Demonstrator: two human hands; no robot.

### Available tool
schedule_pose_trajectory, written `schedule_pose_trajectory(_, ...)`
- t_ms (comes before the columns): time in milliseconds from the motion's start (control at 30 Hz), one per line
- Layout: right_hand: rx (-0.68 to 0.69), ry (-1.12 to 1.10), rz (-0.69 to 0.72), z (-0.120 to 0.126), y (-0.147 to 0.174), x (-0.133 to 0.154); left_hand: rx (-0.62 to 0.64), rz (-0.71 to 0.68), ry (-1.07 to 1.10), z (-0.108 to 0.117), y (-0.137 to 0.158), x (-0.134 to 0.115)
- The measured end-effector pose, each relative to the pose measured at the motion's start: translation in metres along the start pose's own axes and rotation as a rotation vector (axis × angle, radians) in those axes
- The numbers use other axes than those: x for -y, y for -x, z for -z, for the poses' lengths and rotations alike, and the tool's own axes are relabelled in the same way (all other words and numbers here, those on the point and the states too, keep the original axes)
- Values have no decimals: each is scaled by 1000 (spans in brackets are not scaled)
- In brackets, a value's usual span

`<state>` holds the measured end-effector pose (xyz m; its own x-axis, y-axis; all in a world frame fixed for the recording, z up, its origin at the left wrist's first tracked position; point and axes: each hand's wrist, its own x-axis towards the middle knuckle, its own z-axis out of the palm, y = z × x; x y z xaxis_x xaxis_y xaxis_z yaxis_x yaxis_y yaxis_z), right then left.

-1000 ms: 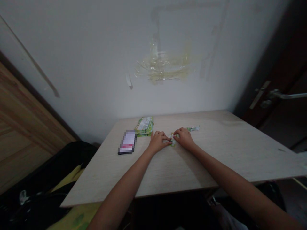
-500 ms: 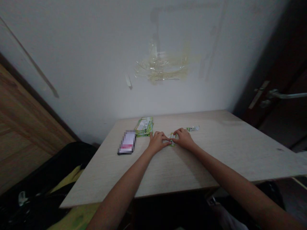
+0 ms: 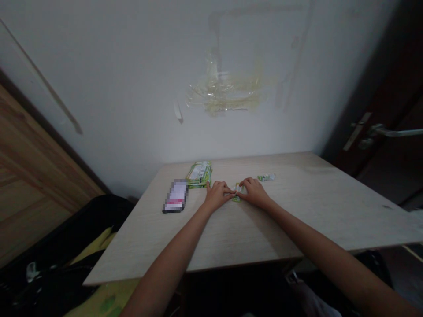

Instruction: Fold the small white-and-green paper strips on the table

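A small green-and-white packet point(image 3: 237, 199) lies flat on the table between my two hands. My left hand point(image 3: 217, 195) comes at it from the left, its thumb and forefinger closed together on the packet's edge. From the other side my right hand point(image 3: 255, 192) curves over it, thumb and fingertips pressed against the packet. The fingers cover part of it, so its exact shape is hard to see. Behind my left hand is a stack of green-and-white packets point(image 3: 200, 171). A narrow strip-like packet point(image 3: 266, 177) lies just beyond my right hand.
A phone point(image 3: 176, 196) with a lit, blurred screen lies left of my left hand. The pale wooden table point(image 3: 317, 211) meets a wall point(image 3: 139, 88) marked with old tape point(image 3: 228, 94). A dark door with a metal handle point(image 3: 396, 131) stands at the right.
My right thumb and my left fingertips have shifted very slightly at the packet. Both hands stay in the same place, and the other things have not moved on the table.
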<state>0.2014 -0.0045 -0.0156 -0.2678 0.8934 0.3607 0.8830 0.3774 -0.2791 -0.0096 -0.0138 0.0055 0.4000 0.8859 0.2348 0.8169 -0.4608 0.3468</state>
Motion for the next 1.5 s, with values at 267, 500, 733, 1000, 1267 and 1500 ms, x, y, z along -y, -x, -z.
schedule_pose_trajectory(267,9,-7,15,3,3,3,-4,11,-4,-3,-1,1)
schedule_pose_trajectory(500,41,-16,59,7,4,3,-2,21,18,2,-1,0)
schedule_pose_trajectory(733,56,12,89,8,7,2,13,27,-5,3,0,-2)
schedule_pose_trajectory(1000,60,-12,103,6,8,0,1,19,23,0,-1,0)
schedule_pose_trajectory(1267,62,-50,50,8,5,0,3,6,30,0,0,0)
schedule_pose_trajectory(1500,61,4,74,11,7,3,7,13,19,0,0,1)
